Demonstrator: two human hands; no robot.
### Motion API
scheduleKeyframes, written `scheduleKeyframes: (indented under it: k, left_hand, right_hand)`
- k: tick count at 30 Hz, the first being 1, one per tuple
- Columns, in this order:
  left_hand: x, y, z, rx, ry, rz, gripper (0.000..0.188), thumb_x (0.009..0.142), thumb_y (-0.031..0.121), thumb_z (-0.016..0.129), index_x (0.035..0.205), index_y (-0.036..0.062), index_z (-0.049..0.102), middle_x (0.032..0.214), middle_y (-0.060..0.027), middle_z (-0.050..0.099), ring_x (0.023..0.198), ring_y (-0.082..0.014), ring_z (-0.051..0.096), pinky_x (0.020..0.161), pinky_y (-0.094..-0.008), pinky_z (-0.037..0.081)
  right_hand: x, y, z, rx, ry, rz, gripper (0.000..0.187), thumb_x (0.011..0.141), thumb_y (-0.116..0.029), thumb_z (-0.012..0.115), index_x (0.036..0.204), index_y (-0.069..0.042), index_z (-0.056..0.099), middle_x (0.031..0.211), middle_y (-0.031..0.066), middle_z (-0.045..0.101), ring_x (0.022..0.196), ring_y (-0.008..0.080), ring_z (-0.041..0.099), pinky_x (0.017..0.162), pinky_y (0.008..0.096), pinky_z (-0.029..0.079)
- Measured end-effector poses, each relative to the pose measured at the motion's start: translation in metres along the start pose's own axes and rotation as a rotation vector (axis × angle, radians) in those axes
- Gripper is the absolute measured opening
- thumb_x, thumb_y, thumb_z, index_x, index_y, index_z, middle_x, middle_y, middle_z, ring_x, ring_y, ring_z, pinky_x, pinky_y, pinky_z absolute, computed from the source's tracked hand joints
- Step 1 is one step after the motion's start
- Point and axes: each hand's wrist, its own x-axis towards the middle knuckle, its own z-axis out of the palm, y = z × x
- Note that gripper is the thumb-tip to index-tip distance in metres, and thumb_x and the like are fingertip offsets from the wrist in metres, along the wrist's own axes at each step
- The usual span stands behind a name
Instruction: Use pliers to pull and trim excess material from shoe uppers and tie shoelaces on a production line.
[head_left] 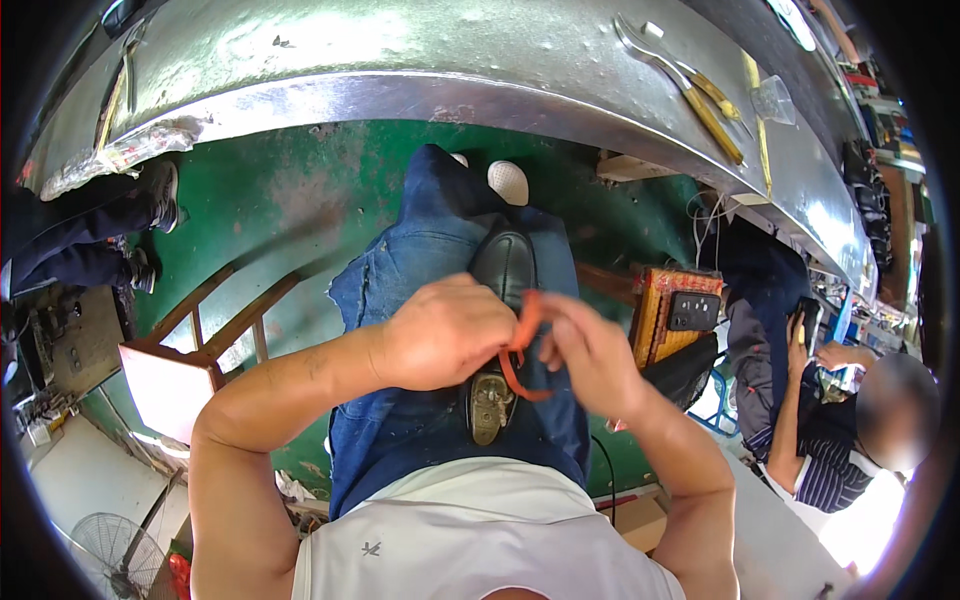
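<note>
The left hand (450, 335) is clenched over the middle of a black shoe (505, 262), its fingers hiding whatever they grip; the right hand (592, 362), just beside it, has curled fingers, but blur leaves me unable to tell whether they pinch the orange strap (528, 318) looping between the hands. The shoe lies on the denim-covered lap (385, 275), toe pointing far, probably because the lap makes a steady rest. A brownish plate (490, 410) shows at its near end. Right of the lap lies a phone (693, 311); at far right, a long-handled tool (712, 127) rests on the metal bench (400, 40), whose ends are cut off.
</note>
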Motion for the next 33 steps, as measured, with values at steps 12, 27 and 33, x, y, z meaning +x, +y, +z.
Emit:
scheduleKeyframes:
  k: [12, 27, 33]
  left_hand:
    - [-0.083, 0.010, 0.022, -0.794, 0.350, -1.090, 0.023, 0.082, -0.004, 0.077, 0.100, 0.0025, 0.065, 0.123, -0.0146, 0.066, 0.093, -0.0149, 0.064, 0.073, -0.0223, 0.050]
    - [-0.045, 0.029, -0.012, -0.589, -0.075, -0.890, 0.015, 0.102, 0.014, 0.058, 0.092, 0.0025, 0.058, 0.081, -0.0074, 0.065, 0.081, -0.0163, 0.069, 0.070, -0.0342, 0.052]
    - [-0.065, 0.011, -0.012, -0.249, -0.001, -0.301, 0.027, 0.109, 0.020, 0.046, 0.091, 0.0027, 0.055, 0.070, -0.0026, 0.057, 0.062, -0.0121, 0.062, 0.056, -0.0296, 0.048]
  right_hand:
    - [0.039, 0.008, -0.035, 0.032, -0.345, 0.112, 0.015, 0.096, -0.006, 0.061, 0.110, -0.001, 0.064, 0.093, -0.0005, 0.064, 0.084, 0.0048, 0.057, 0.073, 0.0235, 0.047]
    - [0.016, 0.027, -0.072, 0.490, -0.530, 0.095, 0.018, 0.097, -0.016, 0.069, 0.103, 0.001, 0.065, 0.083, 0.0041, 0.066, 0.070, 0.0120, 0.063, 0.066, 0.0303, 0.054]
    - [-0.002, 0.042, -0.070, -0.580, -0.290, -0.359, 0.010, 0.091, -0.013, 0.073, 0.088, -0.004, 0.073, 0.075, 0.0084, 0.065, 0.062, 0.0206, 0.063, 0.057, 0.0355, 0.051]
